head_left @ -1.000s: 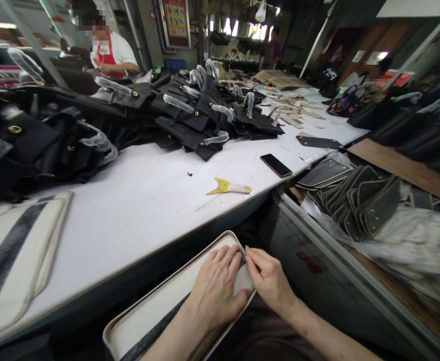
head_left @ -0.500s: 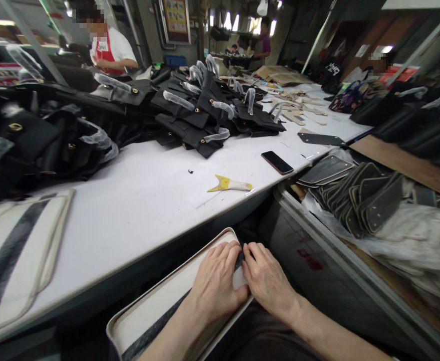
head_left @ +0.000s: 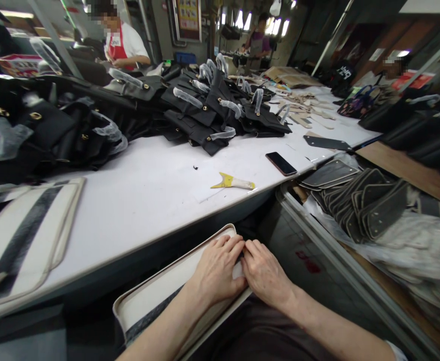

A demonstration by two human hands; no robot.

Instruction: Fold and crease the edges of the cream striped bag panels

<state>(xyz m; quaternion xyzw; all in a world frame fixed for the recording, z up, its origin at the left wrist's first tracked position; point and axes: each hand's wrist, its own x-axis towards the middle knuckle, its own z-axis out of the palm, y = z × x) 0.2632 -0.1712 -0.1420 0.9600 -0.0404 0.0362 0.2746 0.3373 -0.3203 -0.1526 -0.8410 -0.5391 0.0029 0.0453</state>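
A cream bag piece [head_left: 141, 307] with a raised rim and a dark lengthwise stripe lies tilted across my lap, below the table's front edge. At its far right end both hands work close together. My left hand [head_left: 220, 265] presses over the cream face, its fingers curled toward the end edge and thumb near the lower rim. My right hand [head_left: 265, 275] is closed at that same end, fingertips bent in against the edge beside the left fingers. What the right fingertips pinch is hidden.
On the white table [head_left: 137, 210] lie a yellow-and-white forked tool [head_left: 235, 182], a phone [head_left: 281, 164] and heaped black handbags [head_left: 197, 108]. Striped cream pieces [head_left: 28, 235] rest at left. A bin at right holds dark panels [head_left: 374, 200]. A person in a red apron [head_left: 118, 47] stands across.
The view has shifted slightly, moving the table items a little. My right hand's fingers have curled in more at the bag piece's end; both hands stay there.
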